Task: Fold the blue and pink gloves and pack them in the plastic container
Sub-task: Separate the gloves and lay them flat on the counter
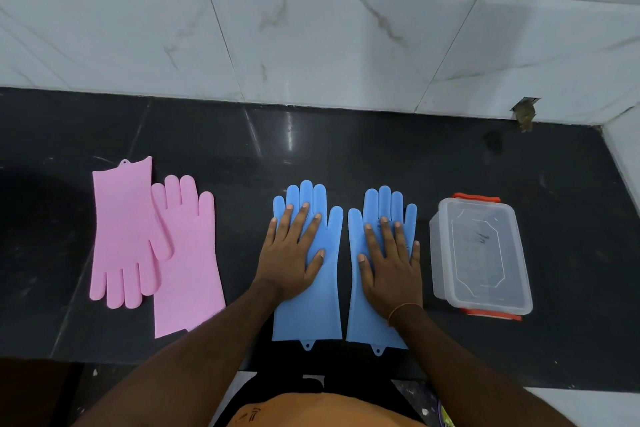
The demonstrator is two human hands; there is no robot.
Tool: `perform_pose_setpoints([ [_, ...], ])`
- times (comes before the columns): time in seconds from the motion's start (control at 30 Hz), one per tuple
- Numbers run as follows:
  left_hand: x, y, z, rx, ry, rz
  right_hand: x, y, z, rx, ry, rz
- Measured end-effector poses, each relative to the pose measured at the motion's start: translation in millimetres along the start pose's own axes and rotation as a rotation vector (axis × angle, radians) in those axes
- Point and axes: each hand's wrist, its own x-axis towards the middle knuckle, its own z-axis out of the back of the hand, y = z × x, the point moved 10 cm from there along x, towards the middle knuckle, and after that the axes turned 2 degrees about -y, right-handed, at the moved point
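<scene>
Two blue gloves lie flat side by side on the black counter, fingers pointing away from me. My left hand (294, 253) rests palm down with spread fingers on the left blue glove (311, 315). My right hand (391, 263) lies the same way on the right blue glove (363, 319). Two pink gloves sit further left, overlapping: one pink glove (121, 225) points its fingers toward me, the other pink glove (190, 281) points away. A clear plastic container (481, 253) with its lid on and orange clips stands right of the blue gloves.
The black counter (346, 156) runs left to right, backed by a white marble-tiled wall (311, 38). Its front edge is close to my body. A wall also closes the far right corner.
</scene>
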Motion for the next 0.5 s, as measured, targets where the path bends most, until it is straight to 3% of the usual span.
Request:
perform_pose_setpoints([
  [0.5,0.5,-0.9,-0.9,0.014,0.001,-0.006,1.8,3.4,2.7,0.010,0.016,-0.003],
])
